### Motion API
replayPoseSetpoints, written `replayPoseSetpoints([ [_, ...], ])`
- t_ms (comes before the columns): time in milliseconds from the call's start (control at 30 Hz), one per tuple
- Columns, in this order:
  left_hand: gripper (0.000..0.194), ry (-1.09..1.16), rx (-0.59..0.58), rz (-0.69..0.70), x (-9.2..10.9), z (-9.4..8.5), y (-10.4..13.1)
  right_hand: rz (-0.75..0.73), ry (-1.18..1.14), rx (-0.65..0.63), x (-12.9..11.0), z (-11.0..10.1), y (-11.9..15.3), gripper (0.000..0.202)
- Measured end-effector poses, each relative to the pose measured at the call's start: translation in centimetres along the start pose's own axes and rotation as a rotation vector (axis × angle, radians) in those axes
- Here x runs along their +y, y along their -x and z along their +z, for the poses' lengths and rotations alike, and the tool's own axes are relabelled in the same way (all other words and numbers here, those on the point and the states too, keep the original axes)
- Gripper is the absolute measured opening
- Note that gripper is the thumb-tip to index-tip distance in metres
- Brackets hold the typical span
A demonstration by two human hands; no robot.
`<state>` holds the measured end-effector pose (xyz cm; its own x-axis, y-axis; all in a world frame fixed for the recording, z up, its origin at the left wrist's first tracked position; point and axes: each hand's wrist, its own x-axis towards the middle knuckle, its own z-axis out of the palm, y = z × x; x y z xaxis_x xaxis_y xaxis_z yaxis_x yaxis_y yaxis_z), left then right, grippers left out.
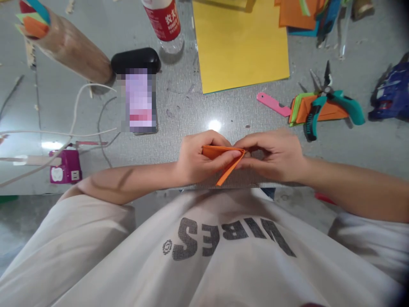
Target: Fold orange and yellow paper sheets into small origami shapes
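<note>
Room fairly bright, light apparently from above. Grey tabletop (182, 113) threw back a hard white glare spot just beyond the left hand (196, 160); a second, longer streak gleamed near the purple charger (65, 164). Dark shadow lay across the left forearm (108, 183); hollow of the right hand (279, 153) was shaded. Phone (139, 100) was masked by coarse pixel blocks. Right-hand corners darkened; blue object (394, 91) there looked soft.
</note>
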<state>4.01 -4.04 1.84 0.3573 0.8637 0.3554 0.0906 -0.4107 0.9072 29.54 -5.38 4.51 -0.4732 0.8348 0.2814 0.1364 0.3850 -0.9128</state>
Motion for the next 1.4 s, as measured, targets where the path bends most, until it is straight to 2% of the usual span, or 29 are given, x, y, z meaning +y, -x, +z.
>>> replayPoseSetpoints([
  [67, 0.053, -0.007, 0.016, -0.007, 0.1, -0.1, -0.1, 0.009, 0.032, -0.039, -0.2, -0.1, 0.0, 0.019],
  [167, 0.054, -0.001, 0.012, 0.002, 0.4, -0.3, -0.2, 0.041, 0.056, -0.076, -0.5, -0.2, 0.1, 0.024],
  [300, 0.051, -0.007, 0.002, 0.044, 0.7, -0.4, -0.2, 0.069, 0.092, -0.075, -0.6, -0.1, 0.2, 0.028],
  [467, 0.046, 0.035, 0.003, 0.118, 0.3, -0.3, 0.0, 0.019, 0.068, -0.056, -0.4, 0.1, 0.2, 0.022],
  [733, 0.047, 0.074, -0.163, 0.133, 0.1, -1.2, 0.0, 0.065, 0.128, 0.000, -0.3, 0.2, 0.3, 0.035],
  [833, 0.053, 0.113, -0.204, 0.103, 0.0, -1.3, 0.1, 0.015, 0.114, 0.050, -0.5, 0.2, 0.3, 0.029],
  [933, 0.069, 0.175, -0.241, 0.080, -0.7, -1.0, 0.3, -0.002, 0.106, 0.099, -0.6, 0.2, 0.5, 0.023],
  [1000, 0.082, 0.230, -0.253, 0.113, -1.4, -0.9, 0.3, 0.026, 0.128, 0.127, -0.6, 0.2, 0.6, 0.024],
  [1067, 0.086, 0.245, -0.252, 0.179, -1.9, -1.0, 0.2, 0.002, 0.153, 0.198, -0.4, 0.3, 0.6, 0.023],
  [1133, 0.082, 0.153, -0.219, 0.209, -1.8, -1.1, 0.1, -0.050, 0.184, 0.285, -0.1, 0.4, 0.6, 0.022],
  [1200, 0.069, 0.006, -0.152, 0.207, -1.3, -1.3, 0.0, -0.094, 0.212, 0.347, 0.2, 0.4, 0.6, 0.022],
  [1300, 0.040, -0.122, -0.042, 0.242, -0.2, -1.3, -0.2, -0.094, 0.264, 0.359, 0.5, 0.3, 0.7, 0.028],
  [1400, 0.025, -0.144, 0.054, 0.336, 0.3, -1.0, -0.7, -0.122, 0.287, 0.328, 0.5, -0.2, 0.6, 0.029],
])
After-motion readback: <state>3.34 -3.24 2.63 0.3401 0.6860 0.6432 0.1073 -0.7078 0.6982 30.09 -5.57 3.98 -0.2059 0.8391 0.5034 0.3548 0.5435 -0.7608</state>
